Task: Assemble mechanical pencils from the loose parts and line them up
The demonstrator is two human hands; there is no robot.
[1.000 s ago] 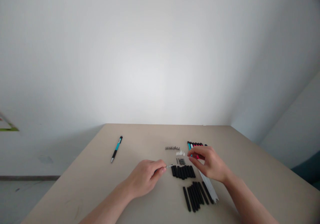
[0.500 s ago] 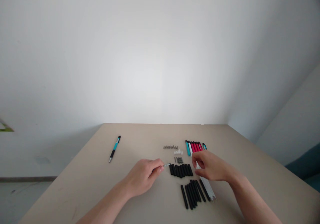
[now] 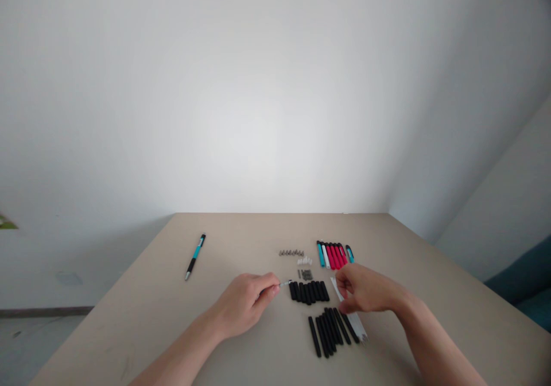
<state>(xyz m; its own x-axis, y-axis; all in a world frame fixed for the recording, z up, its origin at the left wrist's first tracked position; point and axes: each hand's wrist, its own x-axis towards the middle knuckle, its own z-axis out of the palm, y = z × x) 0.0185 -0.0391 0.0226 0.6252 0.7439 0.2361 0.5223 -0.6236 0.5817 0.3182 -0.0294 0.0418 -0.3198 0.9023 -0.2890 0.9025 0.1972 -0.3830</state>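
My left hand (image 3: 253, 302) is closed in a pinch around a thin, silvery pen part (image 3: 284, 283); its small dark end points right, close to a row of short black grips (image 3: 309, 292). Over the bundle of white pen refills (image 3: 356, 324), my right hand (image 3: 365, 288) has bent fingers, thumb and forefinger apart. Whether its fingertips touch the refills cannot be made out. Just below lie several longer black tubes (image 3: 331, 331) side by side.
Farther back lie small springs (image 3: 291, 253), white plastic bits (image 3: 305, 261), small metal pieces (image 3: 306, 274) and a row of red, white and teal pen barrels (image 3: 333, 255). A teal-and-black pen (image 3: 195, 257) lies alone at left. The table (image 3: 142, 294) meets a white wall.
My right hand has shifted slightly right and down over the refills, baring their upper ends. My left hand keeps its pinch. The whole view has shifted a little.
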